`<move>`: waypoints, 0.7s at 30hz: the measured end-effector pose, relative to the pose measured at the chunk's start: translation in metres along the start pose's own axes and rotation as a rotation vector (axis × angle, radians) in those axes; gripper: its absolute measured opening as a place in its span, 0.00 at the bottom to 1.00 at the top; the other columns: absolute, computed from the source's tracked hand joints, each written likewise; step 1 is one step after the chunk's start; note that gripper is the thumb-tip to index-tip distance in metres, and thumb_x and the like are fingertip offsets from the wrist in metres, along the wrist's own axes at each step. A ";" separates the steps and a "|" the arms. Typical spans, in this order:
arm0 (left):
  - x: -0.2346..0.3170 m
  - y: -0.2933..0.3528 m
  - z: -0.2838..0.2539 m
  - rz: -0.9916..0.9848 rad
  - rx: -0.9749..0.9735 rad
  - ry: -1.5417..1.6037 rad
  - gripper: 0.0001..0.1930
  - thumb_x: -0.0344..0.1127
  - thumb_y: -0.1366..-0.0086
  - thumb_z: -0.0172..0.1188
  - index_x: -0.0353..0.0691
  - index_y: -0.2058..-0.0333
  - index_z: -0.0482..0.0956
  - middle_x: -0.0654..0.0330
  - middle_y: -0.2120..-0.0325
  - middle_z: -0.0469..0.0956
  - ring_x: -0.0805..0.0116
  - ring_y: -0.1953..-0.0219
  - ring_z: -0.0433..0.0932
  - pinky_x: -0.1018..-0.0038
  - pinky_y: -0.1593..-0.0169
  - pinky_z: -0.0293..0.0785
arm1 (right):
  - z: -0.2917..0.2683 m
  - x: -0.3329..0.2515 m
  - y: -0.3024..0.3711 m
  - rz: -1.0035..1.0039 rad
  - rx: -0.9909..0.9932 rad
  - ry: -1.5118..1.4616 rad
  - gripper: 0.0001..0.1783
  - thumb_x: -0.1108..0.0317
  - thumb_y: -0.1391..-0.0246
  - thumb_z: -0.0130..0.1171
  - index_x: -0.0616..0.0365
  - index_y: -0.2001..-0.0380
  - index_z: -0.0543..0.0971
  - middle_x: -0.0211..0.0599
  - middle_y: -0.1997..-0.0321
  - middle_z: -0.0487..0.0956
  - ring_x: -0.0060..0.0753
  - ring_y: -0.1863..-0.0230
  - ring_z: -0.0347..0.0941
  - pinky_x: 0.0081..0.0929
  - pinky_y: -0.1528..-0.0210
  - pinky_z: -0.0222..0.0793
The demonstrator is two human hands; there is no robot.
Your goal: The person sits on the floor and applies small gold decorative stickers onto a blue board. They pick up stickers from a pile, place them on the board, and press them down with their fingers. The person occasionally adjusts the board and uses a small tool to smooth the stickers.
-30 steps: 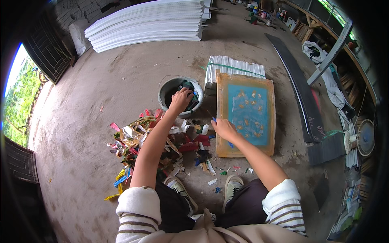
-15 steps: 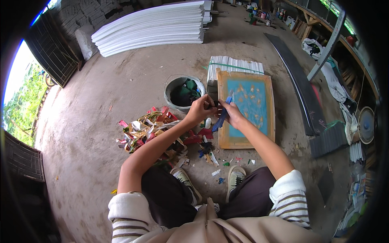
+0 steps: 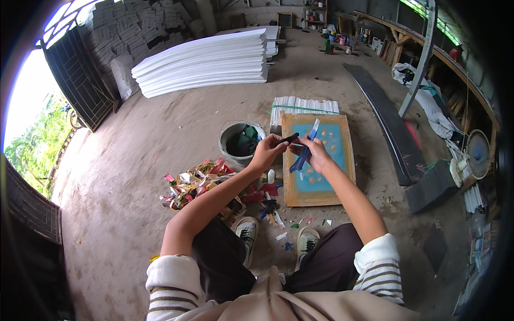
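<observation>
My left hand (image 3: 266, 152) pinches a small dark strip (image 3: 289, 139) that sticks out between its fingers toward the right. Close beside it, my right hand (image 3: 319, 155) is closed on a blue strip (image 3: 301, 159) with a whitish end pointing up; whether it is cloth or plastic I cannot tell. Both hands are raised over the left part of a wood-framed screen (image 3: 347, 176) with a blue face and tan patches. The fingertips of the two hands nearly meet. Left of the hands stands a grey bucket (image 3: 224, 143) with dark green and black material inside.
A heap of red, white and gold scraps (image 3: 199, 181) lies near my left forearm. A white bottle (image 3: 271, 176) stands beside it. The screen leans on a strapped white stack (image 3: 305, 105). Long white sheets (image 3: 203, 61) are piled farther off; a dark plank (image 3: 375, 117) and a fan (image 3: 477, 153) are on the right.
The view has tilted up, showing more of the far wall. My hands stay together; the blue strip's whitish end now stands up above my right hand, and the dark strip shows more clearly.
</observation>
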State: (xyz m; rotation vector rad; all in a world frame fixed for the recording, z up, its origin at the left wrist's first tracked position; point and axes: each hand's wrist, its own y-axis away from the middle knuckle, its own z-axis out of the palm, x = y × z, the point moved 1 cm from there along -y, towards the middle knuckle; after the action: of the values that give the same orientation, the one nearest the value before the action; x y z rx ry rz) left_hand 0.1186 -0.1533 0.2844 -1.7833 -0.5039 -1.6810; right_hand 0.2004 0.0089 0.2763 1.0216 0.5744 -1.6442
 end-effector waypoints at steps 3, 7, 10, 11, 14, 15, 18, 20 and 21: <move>0.002 -0.007 0.001 -0.030 0.022 -0.028 0.11 0.39 0.34 0.58 0.37 0.64 0.73 0.68 0.71 0.76 0.84 0.67 0.72 0.83 0.64 0.68 | -0.001 -0.006 0.003 0.021 -0.015 -0.040 0.13 0.72 0.46 0.60 0.54 0.70 0.63 0.41 0.63 0.75 0.42 0.61 0.79 0.35 0.54 0.78; -0.010 -0.015 -0.005 -0.035 0.087 -0.149 0.13 0.42 0.33 0.57 0.36 0.68 0.75 0.69 0.76 0.74 0.83 0.70 0.73 0.83 0.69 0.66 | -0.007 0.003 -0.001 -0.128 0.054 -0.004 0.16 0.75 0.48 0.62 0.51 0.70 0.63 0.36 0.65 0.76 0.36 0.64 0.79 0.30 0.57 0.77; -0.012 -0.018 -0.003 -0.017 0.166 -0.237 0.17 0.44 0.33 0.55 0.35 0.72 0.74 0.65 0.80 0.74 0.82 0.74 0.73 0.81 0.70 0.68 | -0.010 0.002 -0.006 -0.172 0.135 0.141 0.17 0.75 0.49 0.64 0.51 0.70 0.63 0.34 0.68 0.76 0.30 0.69 0.77 0.24 0.63 0.73; -0.013 -0.018 -0.003 -0.007 0.199 -0.268 0.18 0.45 0.32 0.55 0.34 0.73 0.73 0.64 0.82 0.75 0.82 0.76 0.73 0.81 0.69 0.69 | -0.009 0.002 -0.008 -0.170 0.159 0.217 0.17 0.75 0.49 0.64 0.51 0.70 0.63 0.34 0.68 0.76 0.28 0.69 0.77 0.23 0.65 0.73; -0.019 -0.019 -0.004 -0.018 0.282 -0.232 0.19 0.46 0.32 0.53 0.33 0.72 0.72 0.62 0.83 0.74 0.80 0.78 0.73 0.80 0.70 0.70 | -0.003 0.007 -0.013 -0.163 0.204 0.372 0.17 0.70 0.48 0.65 0.51 0.72 0.63 0.32 0.71 0.75 0.24 0.73 0.74 0.20 0.71 0.66; -0.020 -0.019 -0.005 0.033 0.323 -0.227 0.22 0.49 0.32 0.53 0.32 0.72 0.72 0.59 0.84 0.72 0.78 0.81 0.70 0.77 0.73 0.68 | -0.001 0.007 -0.014 -0.145 0.205 0.410 0.17 0.68 0.47 0.65 0.51 0.73 0.63 0.32 0.71 0.75 0.23 0.74 0.73 0.20 0.71 0.66; -0.022 -0.019 -0.021 0.048 0.386 -0.414 0.24 0.51 0.33 0.53 0.31 0.74 0.73 0.56 0.87 0.69 0.75 0.84 0.64 0.73 0.75 0.66 | 0.017 0.010 -0.013 -0.080 0.258 0.555 0.17 0.63 0.45 0.64 0.51 0.74 0.63 0.29 0.72 0.74 0.21 0.73 0.72 0.20 0.70 0.65; -0.016 -0.018 -0.021 0.032 0.373 -0.423 0.25 0.52 0.34 0.54 0.31 0.73 0.76 0.54 0.88 0.67 0.74 0.84 0.61 0.71 0.76 0.64 | 0.017 0.010 -0.015 -0.081 0.283 0.703 0.17 0.61 0.45 0.63 0.51 0.74 0.64 0.28 0.71 0.74 0.20 0.70 0.72 0.21 0.66 0.65; -0.013 -0.018 -0.022 0.024 0.368 -0.428 0.25 0.53 0.35 0.54 0.31 0.72 0.78 0.54 0.89 0.67 0.74 0.84 0.60 0.70 0.77 0.63 | 0.012 0.014 -0.021 -0.104 0.276 0.787 0.16 0.60 0.45 0.63 0.52 0.74 0.65 0.28 0.70 0.74 0.20 0.68 0.72 0.22 0.64 0.66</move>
State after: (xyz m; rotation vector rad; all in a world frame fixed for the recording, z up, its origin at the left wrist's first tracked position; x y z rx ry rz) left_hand 0.0895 -0.1529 0.2743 -1.8528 -0.9083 -1.0953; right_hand 0.1760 -0.0017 0.2680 1.8927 0.9341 -1.3925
